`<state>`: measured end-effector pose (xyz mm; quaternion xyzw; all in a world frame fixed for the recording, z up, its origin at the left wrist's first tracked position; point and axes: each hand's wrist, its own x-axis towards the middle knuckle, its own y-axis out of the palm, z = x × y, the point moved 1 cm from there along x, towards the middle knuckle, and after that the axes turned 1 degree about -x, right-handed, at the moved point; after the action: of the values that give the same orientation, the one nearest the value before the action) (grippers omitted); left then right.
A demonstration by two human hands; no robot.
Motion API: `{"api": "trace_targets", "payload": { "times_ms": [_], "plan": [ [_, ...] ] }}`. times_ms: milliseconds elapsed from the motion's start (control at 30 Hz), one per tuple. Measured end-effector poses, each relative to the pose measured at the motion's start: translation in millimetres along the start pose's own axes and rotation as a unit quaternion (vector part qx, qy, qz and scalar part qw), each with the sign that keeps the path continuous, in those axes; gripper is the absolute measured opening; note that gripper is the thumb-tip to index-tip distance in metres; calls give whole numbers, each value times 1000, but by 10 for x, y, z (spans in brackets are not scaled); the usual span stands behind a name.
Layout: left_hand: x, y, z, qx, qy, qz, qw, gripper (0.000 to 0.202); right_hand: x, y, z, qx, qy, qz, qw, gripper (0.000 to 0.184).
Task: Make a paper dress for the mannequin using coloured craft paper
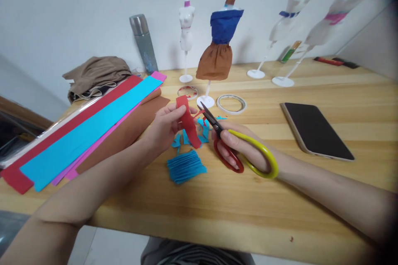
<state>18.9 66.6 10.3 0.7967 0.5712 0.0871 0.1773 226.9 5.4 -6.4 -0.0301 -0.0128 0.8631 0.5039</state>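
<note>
Between thumb and fingers, my left hand (168, 122) pinches a strip of red crepe paper (189, 126) that hangs down over the table. My right hand (231, 140) grips scissors (217, 128) with one yellow and one red handle loop, their dark blades parted slightly and pointing up and left. A thin red sliver (200, 113) lies by the blades, close to the strip's edge. Under the hands are blue paper scraps (203, 132). Nearer to me rests a pleated blue paper piece (185, 167), touching neither hand.
Several mini mannequins stand along the back, one in a blue top and brown skirt (215, 61). Tape rolls (231, 111) lie before it. On the right is a tablet (317, 130). Coloured paper sheets (93, 128), a brown cloth (96, 72) and a flask (144, 43) occupy the left.
</note>
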Motion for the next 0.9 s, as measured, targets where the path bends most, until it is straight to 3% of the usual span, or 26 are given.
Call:
{"api": "trace_targets", "payload": {
  "times_ms": [100,167,267,333,433,667,733,900],
  "plan": [
    [22,-4,-59,-6,26,-71,997,19,-13,-57,102,-105,17,5,994,49],
    [21,18,-115,-10,36,-107,994,14,5,-123,184,-234,22,-30,972,45],
    [-4,78,-204,-16,34,-127,991,12,48,-232,274,-431,51,-71,898,40],
    [-26,109,-256,-19,35,-130,991,12,64,-271,297,-513,97,-29,852,36],
    [-38,112,-310,-20,54,-134,989,12,50,-265,326,-575,145,29,805,34],
    [10,74,-316,-69,105,-131,983,13,28,-282,411,-637,161,63,751,31],
    [12,92,-282,-75,95,-125,985,16,33,-331,390,-637,158,77,750,29],
    [-30,152,-184,-58,31,-98,993,23,41,-407,325,-596,48,58,800,51]
  ]
}}
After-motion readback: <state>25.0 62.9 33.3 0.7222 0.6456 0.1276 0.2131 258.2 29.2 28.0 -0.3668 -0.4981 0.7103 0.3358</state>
